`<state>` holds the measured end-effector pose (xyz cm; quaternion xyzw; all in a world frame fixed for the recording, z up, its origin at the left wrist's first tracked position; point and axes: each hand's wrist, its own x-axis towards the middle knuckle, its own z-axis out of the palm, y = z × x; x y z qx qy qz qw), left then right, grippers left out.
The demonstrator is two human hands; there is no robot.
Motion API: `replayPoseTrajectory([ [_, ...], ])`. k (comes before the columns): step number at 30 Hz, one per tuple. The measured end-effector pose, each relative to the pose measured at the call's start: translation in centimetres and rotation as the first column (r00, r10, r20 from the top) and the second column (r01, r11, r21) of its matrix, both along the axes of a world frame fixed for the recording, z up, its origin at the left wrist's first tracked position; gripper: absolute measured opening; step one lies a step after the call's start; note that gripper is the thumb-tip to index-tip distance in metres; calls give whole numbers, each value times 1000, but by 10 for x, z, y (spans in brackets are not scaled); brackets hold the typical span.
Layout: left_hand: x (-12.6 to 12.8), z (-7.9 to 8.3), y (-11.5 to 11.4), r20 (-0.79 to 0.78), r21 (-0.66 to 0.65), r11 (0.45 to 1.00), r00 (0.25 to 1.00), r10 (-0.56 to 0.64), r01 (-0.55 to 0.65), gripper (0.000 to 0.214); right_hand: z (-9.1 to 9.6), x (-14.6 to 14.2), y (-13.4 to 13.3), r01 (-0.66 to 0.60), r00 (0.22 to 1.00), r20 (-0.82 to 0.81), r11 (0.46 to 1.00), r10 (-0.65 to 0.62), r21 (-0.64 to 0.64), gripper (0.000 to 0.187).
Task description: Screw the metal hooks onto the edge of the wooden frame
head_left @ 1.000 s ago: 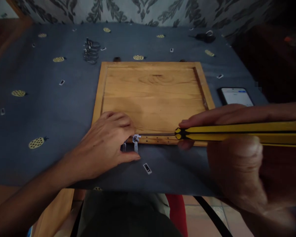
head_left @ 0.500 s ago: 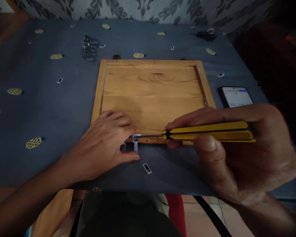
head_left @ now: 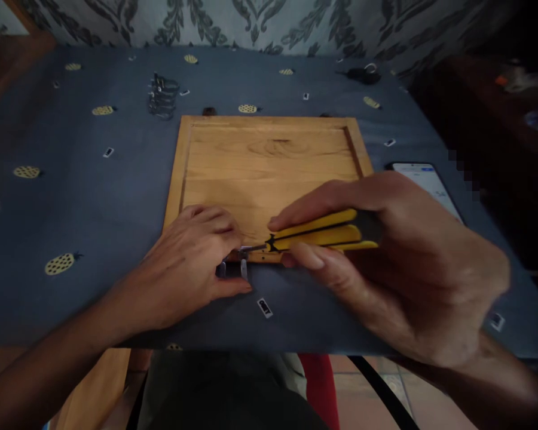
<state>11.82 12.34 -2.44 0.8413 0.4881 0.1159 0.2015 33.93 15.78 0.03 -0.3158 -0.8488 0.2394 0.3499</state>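
Note:
A framed wooden panel [head_left: 269,170] lies flat before me, with small dark holes along its near edge. At that edge, my left hand [head_left: 188,260] has its fingers closed around a small shiny metal fitting [head_left: 244,270]. The fitting's prongs stick out past the wood towards me, and my fingers hide part of it. In my right hand [head_left: 416,280] is a screwdriver [head_left: 318,236] with a yellow and black handle, gripped between thumb and fingers. Its short visible shaft points left, and the tip is at the fitting beside my left fingers; the exact contact is too small to tell.
Right of the panel, a phone [head_left: 419,179] with a lit screen is partly covered by my right hand. Dark metal pieces [head_left: 162,98] lie behind the panel at left, a black object with a ring [head_left: 363,74] at far right. A patterned blue cloth [head_left: 94,215] covers the table.
My right hand has moved left along the screwdriver's line, and the handle now sits nearer the fitting. My left hand keeps its place on the fitting. The view has shifted slightly.

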Motion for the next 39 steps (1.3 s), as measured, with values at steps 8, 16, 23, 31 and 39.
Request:
replayPoseTrajectory([
  [8,-2,-3,-1,26,45,999,1000,-14,13,21,8,-11,12,-154,988,-66,940,140,-304,21],
  [16,-2,-4,-1,1,63,998,1000,-13,13,24,2,-6,7,-98,991,-118,950,65,-298,8],
  [23,-2,-4,0,1,84,996,1000,-25,25,29,0,-9,2,-63,996,-78,979,49,-192,16],
  [31,-1,-4,0,3,66,998,1000,-8,8,28,-1,-10,6,-111,990,-101,979,94,-172,19],
  [39,0,-2,1,-10,56,998,1000,-14,15,27,-2,-10,4,-108,992,-88,977,93,-185,20],
])
